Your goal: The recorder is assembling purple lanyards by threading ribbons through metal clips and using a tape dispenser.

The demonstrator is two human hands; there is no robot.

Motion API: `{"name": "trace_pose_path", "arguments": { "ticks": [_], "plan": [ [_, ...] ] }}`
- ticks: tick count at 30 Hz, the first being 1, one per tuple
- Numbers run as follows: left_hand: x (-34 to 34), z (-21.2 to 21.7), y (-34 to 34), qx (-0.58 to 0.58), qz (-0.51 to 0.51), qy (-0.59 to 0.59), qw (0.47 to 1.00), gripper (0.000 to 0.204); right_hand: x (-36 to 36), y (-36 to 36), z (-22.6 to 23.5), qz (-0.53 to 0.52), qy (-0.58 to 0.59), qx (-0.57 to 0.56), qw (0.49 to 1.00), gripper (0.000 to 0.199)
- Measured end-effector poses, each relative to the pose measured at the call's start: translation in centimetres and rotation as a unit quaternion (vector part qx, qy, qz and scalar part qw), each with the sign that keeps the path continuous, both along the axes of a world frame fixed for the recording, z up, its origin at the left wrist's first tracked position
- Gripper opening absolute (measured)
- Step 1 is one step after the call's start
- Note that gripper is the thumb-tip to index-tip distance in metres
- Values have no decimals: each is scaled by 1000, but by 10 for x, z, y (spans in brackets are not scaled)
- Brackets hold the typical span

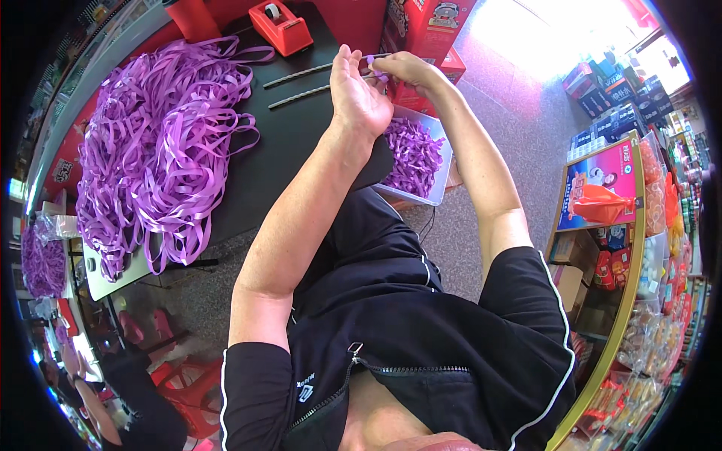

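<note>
My left hand (358,96) is raised over the right end of the black table, palm turned to the right and fingers stretched out. It is beside two thin twisted metal rods (299,76), which pass behind it. Just right of it, my right hand (412,72) has its fingers closed on a short piece of purple ribbon (381,76) by the rods' right ends. Below both hands, a translucent white bin (445,164) holds many short purple ribbon pieces (414,154). A large heap of long purple ribbons (169,150) covers the table's left part.
A red tape dispenser (282,30) and a red cylinder (191,19) stand at the table's far edge. Red cartons (429,30) rise beyond my hands. Shelves of packaged goods (639,338) line the right. At lower left, another person (139,395) is near red stools (192,391).
</note>
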State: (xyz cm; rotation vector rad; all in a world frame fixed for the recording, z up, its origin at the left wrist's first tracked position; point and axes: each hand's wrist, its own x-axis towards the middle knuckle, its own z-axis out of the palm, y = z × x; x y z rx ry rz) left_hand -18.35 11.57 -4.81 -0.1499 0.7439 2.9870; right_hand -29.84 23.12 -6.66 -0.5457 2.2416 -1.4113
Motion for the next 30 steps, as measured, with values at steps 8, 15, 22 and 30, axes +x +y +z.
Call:
{"name": "trace_pose_path", "arguments": {
  "ticks": [8, 15, 22, 30],
  "plan": [
    [3, 7, 5, 4, 7, -26, 1000, 78, -11, 29, -33, -18, -308, -260, 915, 37],
    [5, 5, -1, 11, 6, -16, 1000, 77, -10, -17, -98, 81, -363, -488, 789, 35],
    [7, 4, -1, 27, 0, -10, 1000, 69, -5, -48, -107, 46, -432, -620, 653, 36],
    [5, 4, -1, 3, 9, -18, 1000, 68, 6, -50, -104, 54, -408, -613, 674, 37]
  ]
}}
